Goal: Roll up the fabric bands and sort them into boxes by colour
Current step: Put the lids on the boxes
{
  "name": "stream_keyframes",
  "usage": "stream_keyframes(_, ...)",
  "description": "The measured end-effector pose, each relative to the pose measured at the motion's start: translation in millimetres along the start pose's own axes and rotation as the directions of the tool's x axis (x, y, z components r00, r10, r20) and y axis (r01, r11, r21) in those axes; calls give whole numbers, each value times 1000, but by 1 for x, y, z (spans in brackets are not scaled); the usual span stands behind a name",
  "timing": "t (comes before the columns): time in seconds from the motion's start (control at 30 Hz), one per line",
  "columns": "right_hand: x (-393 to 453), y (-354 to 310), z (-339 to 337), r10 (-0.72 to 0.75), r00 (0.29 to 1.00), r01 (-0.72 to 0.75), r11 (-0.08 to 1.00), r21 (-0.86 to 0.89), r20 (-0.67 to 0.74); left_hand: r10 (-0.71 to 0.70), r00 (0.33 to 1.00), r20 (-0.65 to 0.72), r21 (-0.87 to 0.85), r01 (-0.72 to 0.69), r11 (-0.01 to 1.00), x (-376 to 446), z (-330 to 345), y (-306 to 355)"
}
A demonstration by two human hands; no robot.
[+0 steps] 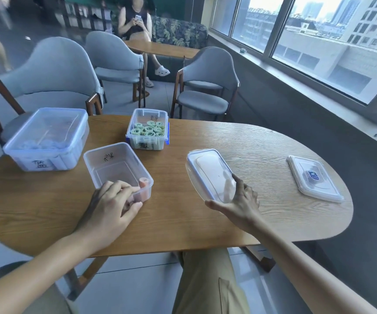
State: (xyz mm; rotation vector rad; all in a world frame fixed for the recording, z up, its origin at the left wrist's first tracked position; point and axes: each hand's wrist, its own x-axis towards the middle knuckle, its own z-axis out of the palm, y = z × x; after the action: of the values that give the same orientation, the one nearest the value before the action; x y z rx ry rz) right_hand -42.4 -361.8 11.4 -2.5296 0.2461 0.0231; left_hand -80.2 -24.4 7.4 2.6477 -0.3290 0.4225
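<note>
A clear open box [115, 163] stands near the table's front left with rolled pink bands [144, 182] in its near corner. My left hand [112, 203] grips that box's near wall, fingers curled over the rim. My right hand [239, 200] holds a clear lid [207, 171] by its near end, thumb spread below and fingers under the plastic; the lid tilts up off the table. Behind, an open box [147, 130] is packed with several green rolls [150, 129]. At the far left a larger lidded box [47, 139] holds pale blue rolls.
A second clear lid [314, 177] lies flat at the table's right end. The oval wooden table [262, 143] has grey chairs [53, 73] behind it. A person sits at another table in the background. Windows run along the right.
</note>
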Motion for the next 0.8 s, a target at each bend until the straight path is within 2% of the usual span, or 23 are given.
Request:
stream_keyframes(0.17, -13, -24, 8, -91, 996, 90, 995, 41, 26, -14, 1000, -3, -57, 14, 998, -7, -3, 15)
stream_keyframes(0.33, -23, -55, 19, -191, 981, 188, 980, 60, 46, -135, 991, -17, -236, 127, 963, 2, -11, 29)
stream_keyframes(0.4, -28, -69, 24, -221, 974, 217, 973, 72, 53, -238, 971, 8, -356, 225, 907, 8, -14, 35)
stream_keyframes(0.53, -38, -98, 32, -266, 961, 259, 962, 93, 74, -383, 922, 65, -480, 365, 798, 15, -18, 38)
stream_keyframes(0.7, -44, -127, 44, -296, 953, 291, 953, 84, 65, -496, 866, 68, -616, 427, 662, 16, -24, 26)
stream_keyframes(0.8, -45, -139, 50, -319, 943, 303, 941, 150, 95, -548, 835, 46, -654, 440, 615, 13, -28, 18)
